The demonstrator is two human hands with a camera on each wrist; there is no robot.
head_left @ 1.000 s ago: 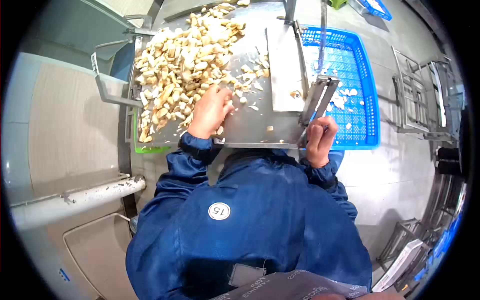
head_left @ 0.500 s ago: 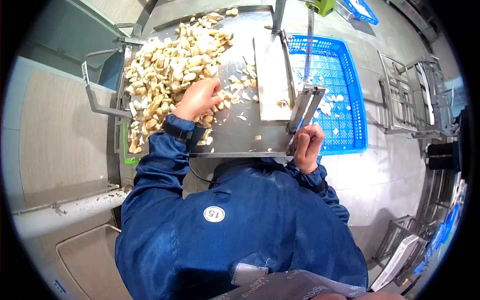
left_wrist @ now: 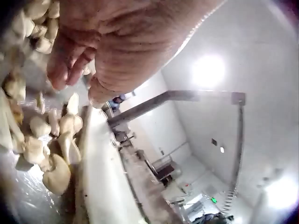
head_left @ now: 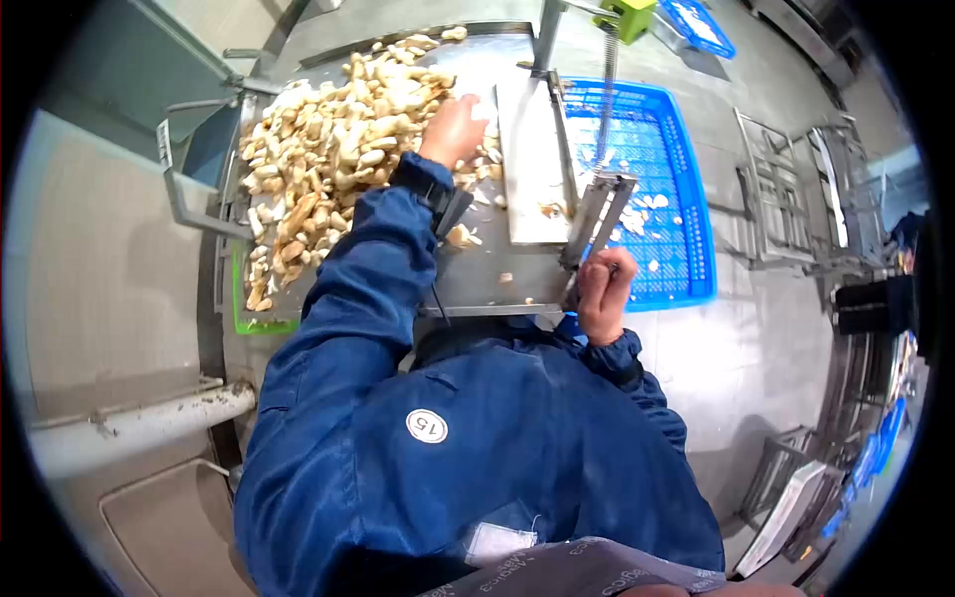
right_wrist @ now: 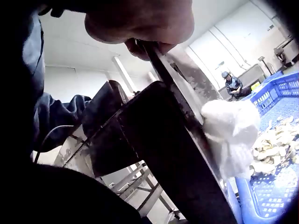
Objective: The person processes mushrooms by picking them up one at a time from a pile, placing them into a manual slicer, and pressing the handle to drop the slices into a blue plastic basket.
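On the metal table lies a heap of pale mushrooms. My left hand is over the heap's right edge, beside the white board. In the left wrist view its fingers bend loosely downward, the thumb apart, above mushrooms along the board's edge; nothing shows between them. At the table's front right corner, my right hand grips the end of a metal lever. The right wrist view shows that hand with its fingers curled round the bar.
A blue crate holding pale slices stands right of the lever. A coil spring hangs above the lever. White cloth-like material sits against the bar. A metal rack stands farther right; a person is in the background.
My left hand has moved from the middle of the heap forward and right, close to the white board. The right hand has stayed on the lever. The head view has shifted slightly.
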